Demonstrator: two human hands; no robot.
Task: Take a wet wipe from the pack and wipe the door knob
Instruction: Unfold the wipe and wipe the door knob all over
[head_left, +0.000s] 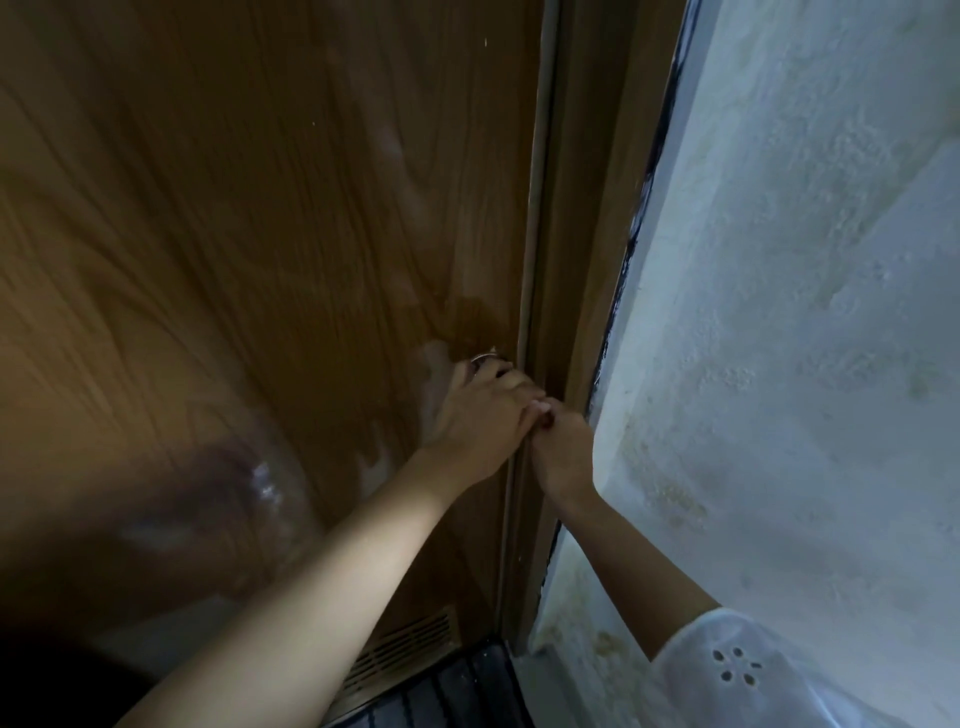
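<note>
Your left hand (480, 415) cups the door knob (485, 359); right hand (563, 452) touches it, grip unclear.

Wooden door (234, 234) bearing the metal door knob (485, 359), dark mat (457, 691) on floor

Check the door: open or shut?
Shut, it seems: the door edge lies against the frame, no gap visible. The left hand covers the knob.

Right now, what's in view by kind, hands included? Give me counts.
Hands: 2, left hand on the door knob, right hand beside it
Door knobs: 1
Doors: 1
Walls: 1
Vent grilles: 1
Wet wipes: 0 visible
Total: 6
</note>
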